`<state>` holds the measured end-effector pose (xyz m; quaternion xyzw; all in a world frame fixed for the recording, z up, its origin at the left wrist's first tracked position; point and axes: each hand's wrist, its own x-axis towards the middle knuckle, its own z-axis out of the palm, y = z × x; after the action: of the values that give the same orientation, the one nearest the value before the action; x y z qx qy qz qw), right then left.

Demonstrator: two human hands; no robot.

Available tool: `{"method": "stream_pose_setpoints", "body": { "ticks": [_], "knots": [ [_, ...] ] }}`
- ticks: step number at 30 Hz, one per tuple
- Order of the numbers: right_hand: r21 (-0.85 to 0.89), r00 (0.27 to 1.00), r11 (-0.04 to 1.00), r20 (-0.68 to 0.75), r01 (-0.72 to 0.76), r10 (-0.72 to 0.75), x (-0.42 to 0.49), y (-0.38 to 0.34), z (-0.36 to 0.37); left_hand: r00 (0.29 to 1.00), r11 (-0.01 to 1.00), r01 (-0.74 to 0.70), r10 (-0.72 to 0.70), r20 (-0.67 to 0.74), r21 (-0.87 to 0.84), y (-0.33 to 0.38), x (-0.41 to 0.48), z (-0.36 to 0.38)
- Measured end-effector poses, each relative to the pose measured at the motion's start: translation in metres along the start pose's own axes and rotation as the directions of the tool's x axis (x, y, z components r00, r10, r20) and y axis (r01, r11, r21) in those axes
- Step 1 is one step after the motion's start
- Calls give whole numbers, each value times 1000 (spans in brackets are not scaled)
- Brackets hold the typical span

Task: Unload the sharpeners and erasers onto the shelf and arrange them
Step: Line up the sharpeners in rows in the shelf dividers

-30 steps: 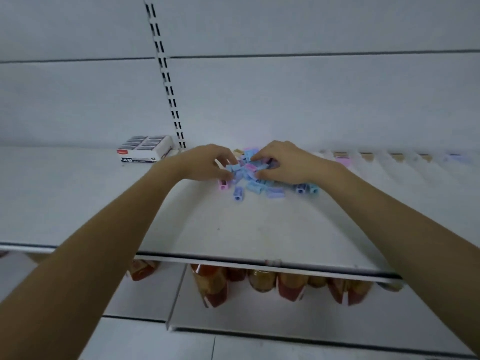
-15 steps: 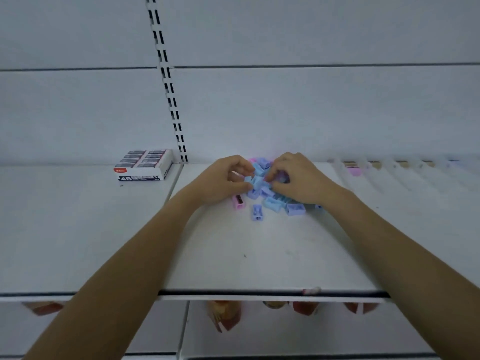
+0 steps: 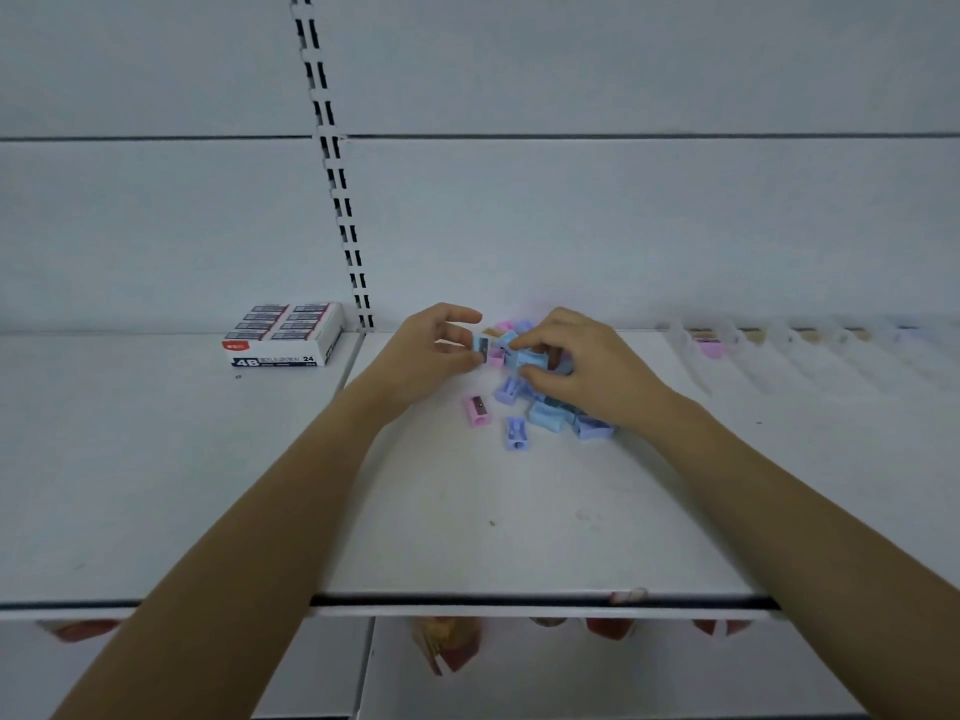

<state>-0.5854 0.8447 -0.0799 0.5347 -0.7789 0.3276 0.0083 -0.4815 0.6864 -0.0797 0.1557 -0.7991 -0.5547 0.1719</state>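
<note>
Nearest us on the shelf, a pink sharpener and a purple sharpener lie loose, just in front of the jumbled pile. By our judgement the sharpeners are unloaded but not yet arranged. Over the pile, our left hand pinches 1 blue sharpener at its fingertips, with the forefinger raised clear. Our right hand curls thumb and forefinger round a second blue sharpener. Farther back, the eraser box sits against the wall with its erasers inside.
</note>
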Motion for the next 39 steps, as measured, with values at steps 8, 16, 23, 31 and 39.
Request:
{"method": "stream_pose_setpoints", "body": {
  "ticks": [8, 16, 23, 31, 39],
  "knots": [
    [229, 991, 972, -108, -55, 82, -7, 0, -7, 999, 989, -26, 32, 41, -149, 2, -5, -1],
    [265, 990, 964, -135, -12, 49, -11, -3, -9, 992, 977, -99, 112, 59, -191, 8, -10, 3],
    [295, 966, 955, -252, 27, 50, -10, -5, -13, 981, 972, -188, 180, -72, -141, 20, -18, 17],
    [-9, 982, 995, -163, 95, -95, -27, 45, -78, 963, 967, -247, 253, -95, 69, 58, -3, 54],
    [197, 939, 964, -259, -179, 227, -68, 120, -163, 928, 936, -348, 353, -116, 58, 104, 37, 153]
  ]
}}
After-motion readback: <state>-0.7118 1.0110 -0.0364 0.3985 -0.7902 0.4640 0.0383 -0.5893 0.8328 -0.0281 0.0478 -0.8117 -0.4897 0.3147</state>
